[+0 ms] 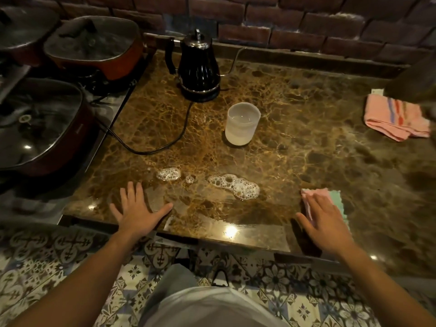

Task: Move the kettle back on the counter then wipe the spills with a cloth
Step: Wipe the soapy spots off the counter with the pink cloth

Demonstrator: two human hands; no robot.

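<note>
The black electric kettle stands upright on its base at the back of the brown marble counter, its cord trailing to the left. Two foamy spills lie near the front edge: a small patch and a longer one, with a wet sheen around them. My left hand rests flat on the counter with fingers spread, just left of the spills. My right hand lies flat on a pink and green cloth, to the right of the foam.
A frosted cup with liquid stands mid-counter in front of the kettle. A folded pink striped towel lies at the far right. Lidded red pans fill the stove on the left. A brick wall backs the counter.
</note>
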